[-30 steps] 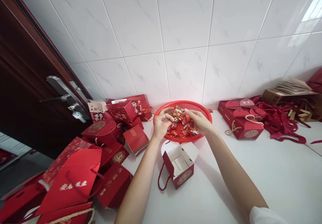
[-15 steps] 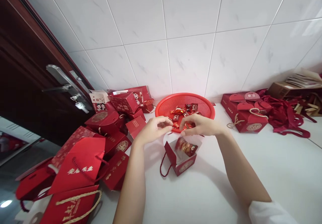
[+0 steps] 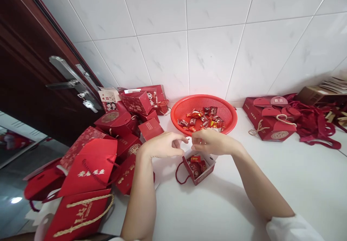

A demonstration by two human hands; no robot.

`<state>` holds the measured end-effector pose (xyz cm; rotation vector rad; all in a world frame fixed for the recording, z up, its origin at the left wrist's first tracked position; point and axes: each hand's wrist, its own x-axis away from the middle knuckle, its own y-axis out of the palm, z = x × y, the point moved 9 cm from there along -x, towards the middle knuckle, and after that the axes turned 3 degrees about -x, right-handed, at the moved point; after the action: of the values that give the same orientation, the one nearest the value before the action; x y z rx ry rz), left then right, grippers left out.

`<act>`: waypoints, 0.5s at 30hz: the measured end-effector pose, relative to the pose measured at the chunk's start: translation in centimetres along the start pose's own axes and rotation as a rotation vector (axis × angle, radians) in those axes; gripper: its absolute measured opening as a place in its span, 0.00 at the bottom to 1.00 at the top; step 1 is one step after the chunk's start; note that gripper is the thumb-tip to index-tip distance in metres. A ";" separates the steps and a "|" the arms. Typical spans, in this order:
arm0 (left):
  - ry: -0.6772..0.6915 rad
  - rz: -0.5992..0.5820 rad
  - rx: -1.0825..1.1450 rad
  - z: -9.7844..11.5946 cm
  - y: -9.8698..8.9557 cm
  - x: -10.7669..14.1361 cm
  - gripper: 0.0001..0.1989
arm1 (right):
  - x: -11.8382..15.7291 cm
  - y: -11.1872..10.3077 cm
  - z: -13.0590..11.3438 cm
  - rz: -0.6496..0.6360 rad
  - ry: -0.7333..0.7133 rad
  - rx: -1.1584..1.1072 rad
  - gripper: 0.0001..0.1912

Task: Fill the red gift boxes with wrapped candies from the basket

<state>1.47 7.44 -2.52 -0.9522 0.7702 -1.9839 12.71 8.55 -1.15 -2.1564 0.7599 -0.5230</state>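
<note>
A small open red gift box (image 3: 204, 176) with a dark red cord handle stands on the white table, holding several wrapped candies (image 3: 195, 167). Over its back left edge hovers my left hand (image 3: 164, 145), thumb and fingers apart and nothing in it. My right hand (image 3: 215, 141) is above the box's back right side, its fingers bent and loosely parted, with nothing visible in them. Just beyond both hands sits a red plastic basket (image 3: 231, 115) with more wrapped candies (image 3: 204, 120) inside; the right hand overlaps its front rim.
On the left is a heap of red gift boxes (image 3: 92, 161), some with rope handles. A larger closed red box (image 3: 267, 121) stands at the right, beside dark red ribbons (image 3: 316, 125) and a brown carton (image 3: 311, 94). A tiled wall (image 3: 211, 60) bounds the back.
Candies that were dropping into the small box now lie inside it. My hands have come slightly closer together, and the view has shifted a little.
</note>
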 end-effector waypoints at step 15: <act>0.201 -0.023 0.065 1.4 -0.1 0.3 0.30 | 4.2 -3.9 5.1 0.101 0.457 0.389 0.16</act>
<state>2.48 6.92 -1.60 -0.7342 0.8018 -2.1341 20.07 10.50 -0.74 -1.6458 0.9162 -1.0387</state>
